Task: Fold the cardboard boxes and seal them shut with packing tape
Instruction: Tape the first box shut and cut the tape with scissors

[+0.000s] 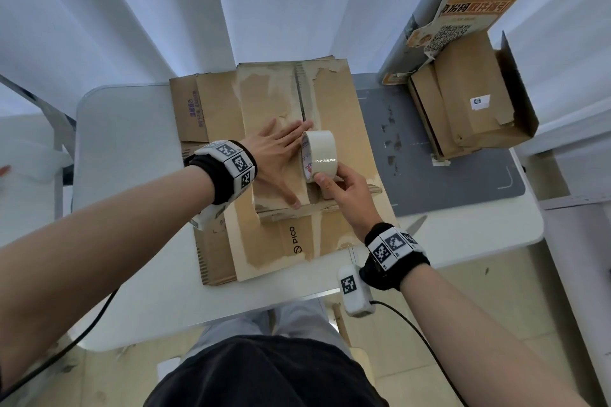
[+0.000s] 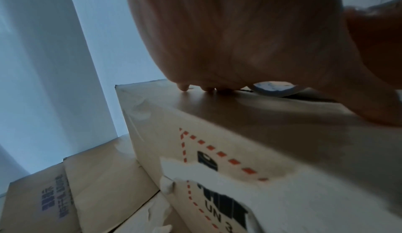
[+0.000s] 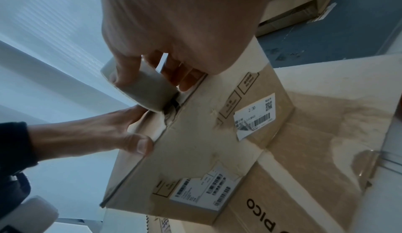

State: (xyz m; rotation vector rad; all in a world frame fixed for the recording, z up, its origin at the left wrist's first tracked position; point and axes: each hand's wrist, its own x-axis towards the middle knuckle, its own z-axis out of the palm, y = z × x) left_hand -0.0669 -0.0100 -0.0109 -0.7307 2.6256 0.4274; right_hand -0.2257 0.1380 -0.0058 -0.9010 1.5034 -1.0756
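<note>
A brown cardboard box (image 1: 261,99) stands on flattened cardboard in the middle of the white table (image 1: 125,142). My left hand (image 1: 281,149) lies flat on the box's top, fingers straight, pressing the flap beside the centre seam. My right hand (image 1: 330,183) grips a roll of pale packing tape (image 1: 319,154), held upright on the seam near the box's front edge. In the right wrist view the thumb and fingers wrap the tape roll (image 3: 147,95) above the box (image 3: 206,142), and my left hand (image 3: 97,133) has its thumb at the box's edge. The left wrist view shows the palm (image 2: 239,39) over the box (image 2: 217,133).
Flattened cardboard (image 1: 188,109) sticks out to the left, and a sheet printed PICO (image 1: 281,241) lies in front of the box. Another box (image 1: 463,109) with open flaps sits on a grey cutting mat (image 1: 413,175) at the right. Scissor blades (image 1: 416,223) show beside my right wrist.
</note>
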